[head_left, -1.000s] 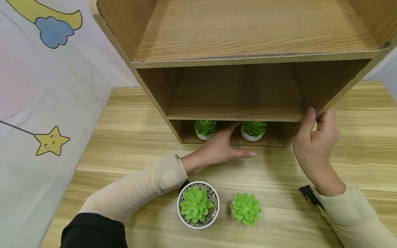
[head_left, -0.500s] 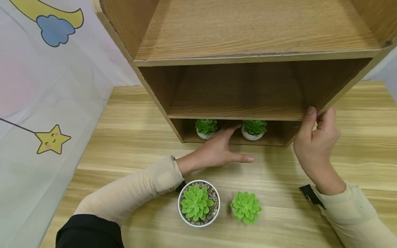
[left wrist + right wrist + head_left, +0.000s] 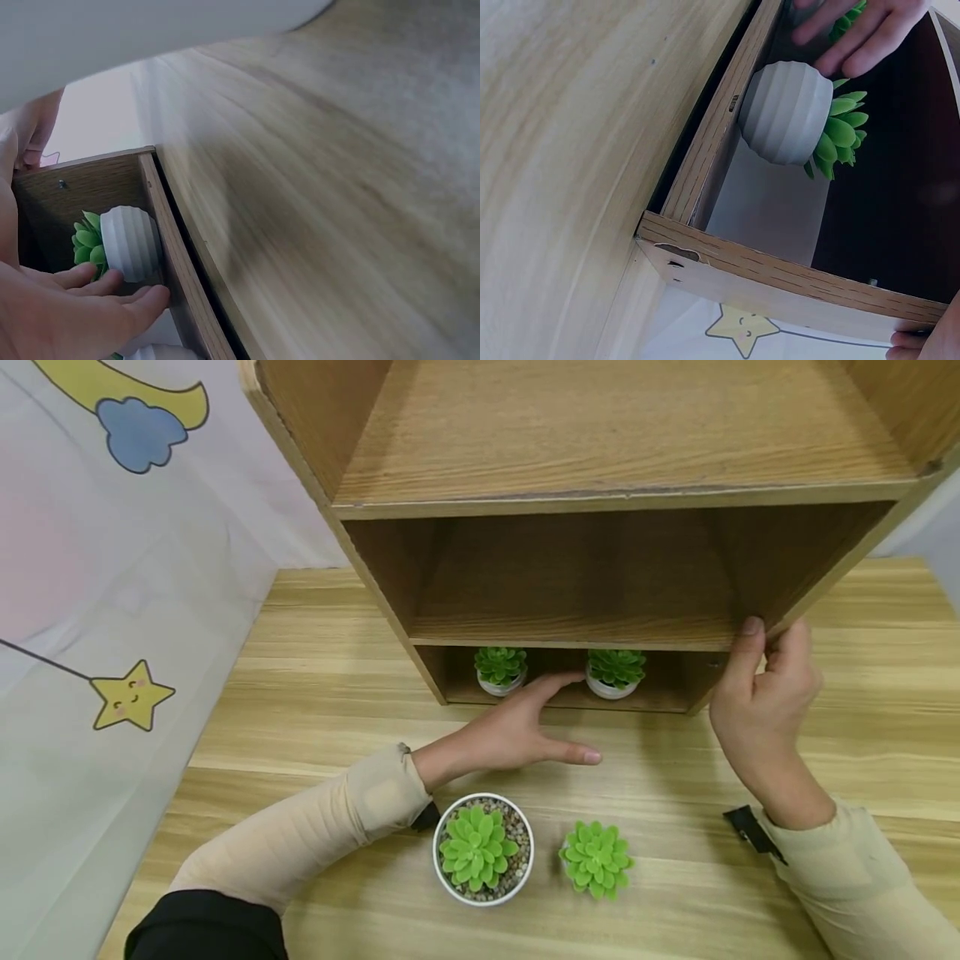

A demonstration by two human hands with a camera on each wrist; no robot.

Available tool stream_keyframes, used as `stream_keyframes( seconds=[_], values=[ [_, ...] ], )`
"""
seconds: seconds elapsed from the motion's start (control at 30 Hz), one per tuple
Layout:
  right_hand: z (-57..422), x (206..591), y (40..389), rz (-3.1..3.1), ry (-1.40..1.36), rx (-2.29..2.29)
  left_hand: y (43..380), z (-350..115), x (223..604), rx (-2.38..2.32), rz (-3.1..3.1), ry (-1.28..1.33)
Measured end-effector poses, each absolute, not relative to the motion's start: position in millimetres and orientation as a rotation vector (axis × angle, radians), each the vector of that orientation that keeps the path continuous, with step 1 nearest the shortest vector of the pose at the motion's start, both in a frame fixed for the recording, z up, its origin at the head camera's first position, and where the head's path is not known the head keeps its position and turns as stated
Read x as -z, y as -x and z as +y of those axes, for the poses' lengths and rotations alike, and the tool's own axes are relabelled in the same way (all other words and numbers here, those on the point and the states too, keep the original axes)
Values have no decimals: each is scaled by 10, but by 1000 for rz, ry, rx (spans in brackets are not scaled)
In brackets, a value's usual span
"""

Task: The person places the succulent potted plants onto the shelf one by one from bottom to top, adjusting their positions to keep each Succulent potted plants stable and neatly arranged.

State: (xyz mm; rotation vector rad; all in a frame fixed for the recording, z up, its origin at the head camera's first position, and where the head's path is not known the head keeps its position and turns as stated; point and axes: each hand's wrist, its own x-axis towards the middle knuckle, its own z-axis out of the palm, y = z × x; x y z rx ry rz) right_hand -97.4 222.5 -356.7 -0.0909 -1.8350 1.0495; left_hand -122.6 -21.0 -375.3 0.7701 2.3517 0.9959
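Wooden shelf (image 3: 622, 427) cropped at top, yellow moon (image 3: 120, 387) cropped, shelved succulents (image 3: 617, 668) partly hidden

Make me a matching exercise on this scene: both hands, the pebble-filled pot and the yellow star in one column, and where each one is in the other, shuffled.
Column one
1. left hand
2. pebble-filled white pot
3. right hand
4. yellow star

Column two
A. on the pale backdrop
B. extended between two potted plants
C. gripping the side of the shelf unit
D. standing on the table

Right pairs: 1-B, 2-D, 3-C, 4-A
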Motion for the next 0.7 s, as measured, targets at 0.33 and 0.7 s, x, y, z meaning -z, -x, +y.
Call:
stream_keyframes(
  seconds=[0.33, 0.7],
  values=[
    [2245, 3596, 964, -1854, 93, -1052, 1196, -301, 3751, -1079, 2302, -852],
    [2237, 3575, 975, -1842, 105, -1039, 1190, -399, 3728, -1275, 2150, -903]
  ],
)
